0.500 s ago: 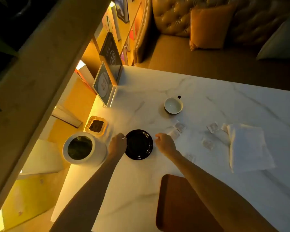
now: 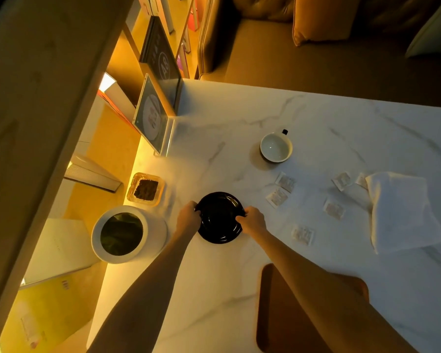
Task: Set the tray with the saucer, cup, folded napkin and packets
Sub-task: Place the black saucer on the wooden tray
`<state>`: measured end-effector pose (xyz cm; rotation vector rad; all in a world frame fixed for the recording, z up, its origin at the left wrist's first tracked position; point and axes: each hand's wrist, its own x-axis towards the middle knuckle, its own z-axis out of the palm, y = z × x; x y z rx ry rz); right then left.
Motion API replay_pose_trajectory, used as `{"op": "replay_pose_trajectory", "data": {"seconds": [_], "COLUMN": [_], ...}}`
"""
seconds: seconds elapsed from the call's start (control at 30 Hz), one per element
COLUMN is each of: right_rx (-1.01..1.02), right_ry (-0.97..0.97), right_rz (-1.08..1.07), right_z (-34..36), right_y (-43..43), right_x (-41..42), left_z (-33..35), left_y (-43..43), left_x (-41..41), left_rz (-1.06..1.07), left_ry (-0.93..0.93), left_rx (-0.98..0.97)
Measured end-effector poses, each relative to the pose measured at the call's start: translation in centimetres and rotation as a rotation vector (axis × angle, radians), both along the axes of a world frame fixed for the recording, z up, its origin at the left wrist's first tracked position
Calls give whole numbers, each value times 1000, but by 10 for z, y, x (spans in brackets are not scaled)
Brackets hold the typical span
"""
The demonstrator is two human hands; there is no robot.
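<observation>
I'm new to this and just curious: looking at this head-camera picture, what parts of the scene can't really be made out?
- Wooden tray: partly covered by the right forearm and cut off by the bottom edge.
- Packets: their print is too small and dim to read.
- Saucer: where the left hand and right hand grip its rim, the fingertips are lost against the black glaze.
- Cup: its dark handle barely shows behind the rim.

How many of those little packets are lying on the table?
6. Two sit below the cup, one beside the right hand, one mid-table, and two near the napkin's top left corner. More may hide under the napkin.
</observation>
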<state>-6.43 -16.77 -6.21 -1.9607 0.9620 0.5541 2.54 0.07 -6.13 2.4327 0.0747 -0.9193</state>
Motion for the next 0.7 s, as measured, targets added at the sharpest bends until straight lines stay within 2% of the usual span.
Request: {"op": "replay_pose_trajectory", "data": {"seconds": [0.2, 0.33, 0.4, 0.5, 0.6, 0.7], "right_rx": [14, 40, 100, 296, 502, 443], "right_ry": [-151, -182, -232, -308, -224, -197], "right_rz": [-197, -292, -322, -353, -376, -339], "right_z": [-2, 10, 20, 42, 56, 58], "right_y": [11, 2, -9, -30, -48, -60], "right_x": [-13, -32, -51, -95, -150, -205], "left_z": [3, 21, 35, 52, 62, 64], "left_y": [9, 6, 2, -5, -13, -24], "left_x": [-1, -19, -39, -79, -130, -185], "left_rz": [135, 237, 254, 266, 325, 346], "left_ry": [82, 161, 179, 212, 295, 363], "left_rx": [-135, -220, -272, -363, -429, -447]}}
